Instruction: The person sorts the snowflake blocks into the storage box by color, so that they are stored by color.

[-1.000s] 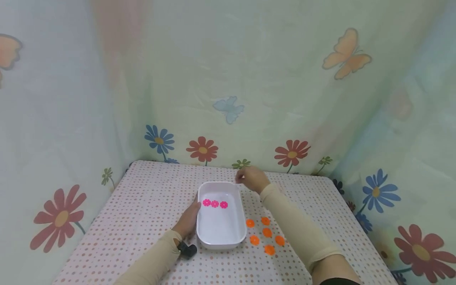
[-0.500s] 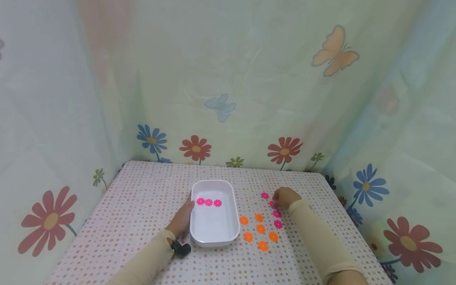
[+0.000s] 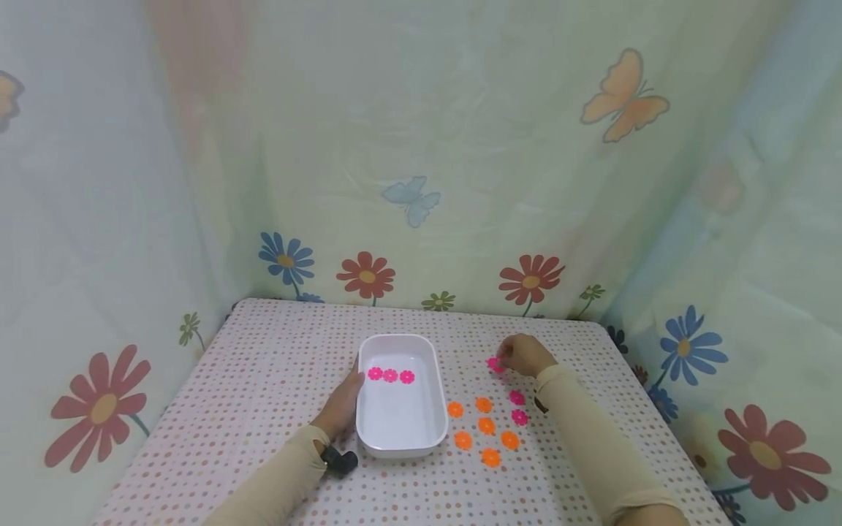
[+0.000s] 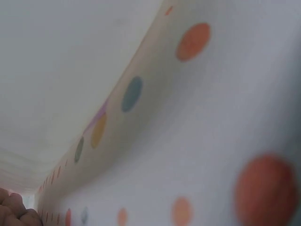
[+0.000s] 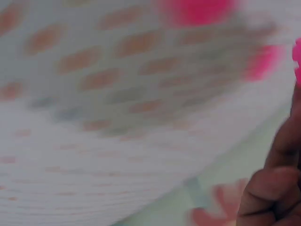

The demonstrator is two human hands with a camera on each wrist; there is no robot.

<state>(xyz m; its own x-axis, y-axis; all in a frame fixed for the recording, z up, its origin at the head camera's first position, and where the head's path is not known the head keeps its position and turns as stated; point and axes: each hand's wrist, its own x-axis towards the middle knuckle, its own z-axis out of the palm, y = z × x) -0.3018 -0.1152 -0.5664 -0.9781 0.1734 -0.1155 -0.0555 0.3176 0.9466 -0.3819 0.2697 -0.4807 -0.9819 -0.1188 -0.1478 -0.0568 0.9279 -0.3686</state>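
A white rectangular tray (image 3: pixel 401 427) stands on the dotted cloth, with three pink flower-shaped pieces (image 3: pixel 391 375) in a row inside. My left hand (image 3: pixel 340 405) holds the tray's left side, thumb at the rim and fingers along the outer wall; its fingers (image 4: pixel 16 209) show at the corner of the left wrist view. Right of the tray, my right hand (image 3: pixel 525 356) pinches a pink flower piece (image 5: pixel 297 59), seen at the fingertip in the right wrist view. Another pink piece (image 3: pixel 494 364) shows by those fingers. Two more pink flowers (image 3: pixel 517 398) lie nearer the body.
Several orange flower pieces (image 3: pixel 486 425) lie between the tray and my right forearm. The table's dotted cloth (image 3: pixel 283 343) reaches back to a curtain (image 3: pixel 316 146) printed with flowers and butterflies, which also encloses both sides.
My right hand has moved from behind the tray's far right corner to the pink flowers on the right and has picked one up. My left hand stays at the tray.
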